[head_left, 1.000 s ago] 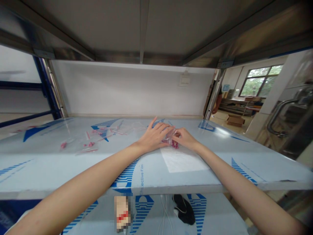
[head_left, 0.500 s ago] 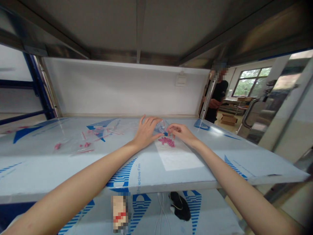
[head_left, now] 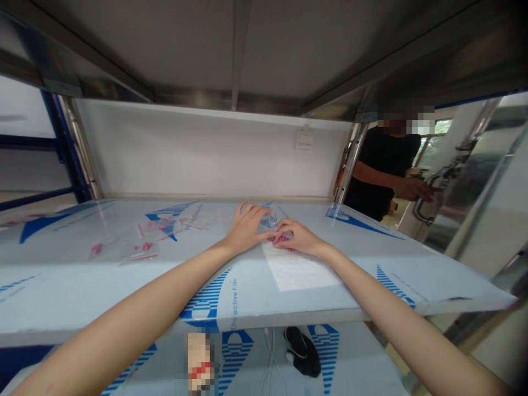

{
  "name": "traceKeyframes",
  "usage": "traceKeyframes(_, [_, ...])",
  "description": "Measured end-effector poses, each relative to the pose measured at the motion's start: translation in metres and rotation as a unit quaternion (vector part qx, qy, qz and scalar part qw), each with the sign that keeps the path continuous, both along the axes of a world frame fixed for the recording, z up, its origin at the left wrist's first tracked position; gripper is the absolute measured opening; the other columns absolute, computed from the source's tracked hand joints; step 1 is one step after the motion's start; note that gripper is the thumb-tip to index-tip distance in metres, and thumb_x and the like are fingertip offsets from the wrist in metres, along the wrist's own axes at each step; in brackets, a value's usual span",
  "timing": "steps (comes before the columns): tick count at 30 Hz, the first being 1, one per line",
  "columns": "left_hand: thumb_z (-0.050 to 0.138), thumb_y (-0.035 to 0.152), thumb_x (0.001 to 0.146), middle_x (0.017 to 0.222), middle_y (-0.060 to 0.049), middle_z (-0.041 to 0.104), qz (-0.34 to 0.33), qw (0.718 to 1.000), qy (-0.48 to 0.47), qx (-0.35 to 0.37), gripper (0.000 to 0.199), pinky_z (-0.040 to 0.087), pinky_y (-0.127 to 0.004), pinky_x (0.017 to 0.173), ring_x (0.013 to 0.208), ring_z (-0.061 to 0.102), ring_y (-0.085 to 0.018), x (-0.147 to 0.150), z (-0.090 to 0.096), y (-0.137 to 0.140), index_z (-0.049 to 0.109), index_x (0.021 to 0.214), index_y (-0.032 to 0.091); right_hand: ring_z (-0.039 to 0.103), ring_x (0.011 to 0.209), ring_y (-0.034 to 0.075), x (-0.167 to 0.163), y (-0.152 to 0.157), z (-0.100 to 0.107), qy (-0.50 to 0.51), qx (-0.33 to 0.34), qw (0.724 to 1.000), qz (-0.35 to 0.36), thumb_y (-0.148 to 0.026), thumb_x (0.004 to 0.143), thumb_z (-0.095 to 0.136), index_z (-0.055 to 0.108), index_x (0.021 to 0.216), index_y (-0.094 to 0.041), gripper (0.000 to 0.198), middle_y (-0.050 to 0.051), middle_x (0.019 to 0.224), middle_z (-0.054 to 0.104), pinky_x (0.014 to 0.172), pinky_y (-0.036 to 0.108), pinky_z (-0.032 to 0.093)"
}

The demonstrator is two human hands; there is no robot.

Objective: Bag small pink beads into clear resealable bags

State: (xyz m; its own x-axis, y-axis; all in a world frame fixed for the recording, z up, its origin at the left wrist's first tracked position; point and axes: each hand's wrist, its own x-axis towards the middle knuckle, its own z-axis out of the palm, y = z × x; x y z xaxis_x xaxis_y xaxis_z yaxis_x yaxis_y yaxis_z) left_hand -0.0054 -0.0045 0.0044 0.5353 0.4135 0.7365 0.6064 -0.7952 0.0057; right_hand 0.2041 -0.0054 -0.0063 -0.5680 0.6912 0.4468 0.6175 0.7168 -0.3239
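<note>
Toward the left end of the upper shelf (head_left: 115, 286), nearer the back edge than the front, lie clear zip bags (head_left: 145, 250), some containing pink pieces. The left hand (head_left: 246, 224) is near the back edge, thumb and fingertips apart, with a clear plastic bag (head_left: 269, 221) between them; how firmly it is gripped cannot be told. Just in front of this bag, pink beads (head_left: 282, 241) sit in a cluster at the back edge of a white sheet (head_left: 303, 272). The right hand (head_left: 300, 236) is at the beads, fingers bent and close together; whether they pinch any bead cannot be determined. At far right, beyond the shelf, a co-worker in black (head_left: 390, 157) has one hand on a metal handle (head_left: 421, 213).
</note>
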Motion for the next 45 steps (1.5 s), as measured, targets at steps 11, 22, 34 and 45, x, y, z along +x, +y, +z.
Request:
traceKeyframes(11, [0.061, 0.050, 0.077, 0.116, -0.004, 0.058, -0.036, 0.993, -0.037, -0.105, 0.050, 0.030, -0.040, 0.098, 0.110, 0.046, -0.023, 0.005, -0.001, -0.004, 0.051, 0.117, 0.022, 0.055, 0.082, 0.016, -0.002, -0.008, 0.020, 0.282, -0.020, 0.959, -0.028, -0.041, 0.070, 0.071, 0.068, 0.073, -0.021, 0.021, 0.003, 0.085, 0.062, 0.065, 0.027, 0.035])
traceKeyframes(22, [0.062, 0.047, 0.077, 0.113, -0.004, 0.060, -0.062, 0.976, -0.097, -0.185, 0.045, 0.032, -0.041, 0.099, 0.109, 0.049, -0.023, 0.010, -0.005, -0.001, 0.055, 0.113, 0.023, 0.055, 0.080, 0.017, -0.004, -0.011, 0.024, 0.271, 0.046, 0.960, -0.057, -0.046, 0.077, 0.062, 0.072, 0.081, -0.021, 0.026, 0.006, 0.085, 0.063, 0.066, 0.030, 0.038])
traceKeyframes(34, [0.057, 0.043, 0.081, 0.113, -0.006, 0.060, -0.059, 0.971, -0.140, -0.186, 0.042, 0.037, -0.036, 0.096, 0.104, 0.052, -0.021, 0.004, -0.008, 0.010, 0.054, 0.116, 0.019, 0.055, 0.090, 0.018, 0.000, 0.001, 0.004, -0.009, 0.036, 0.999, -0.032, -0.029, 0.073, 0.072, 0.072, 0.079, -0.026, 0.006, 0.003, 0.090, 0.061, 0.085, 0.034, 0.040])
traceKeyframes(45, [0.058, 0.042, 0.081, 0.112, -0.005, 0.061, -0.058, 0.971, -0.129, -0.191, 0.040, 0.037, -0.036, 0.096, 0.104, 0.052, -0.021, 0.004, -0.007, 0.008, 0.055, 0.115, 0.019, 0.054, 0.088, 0.018, -0.006, -0.003, 0.007, 0.024, 0.034, 0.999, -0.021, -0.027, 0.073, 0.072, 0.071, 0.074, -0.024, 0.003, 0.002, 0.087, 0.062, 0.083, 0.034, 0.038])
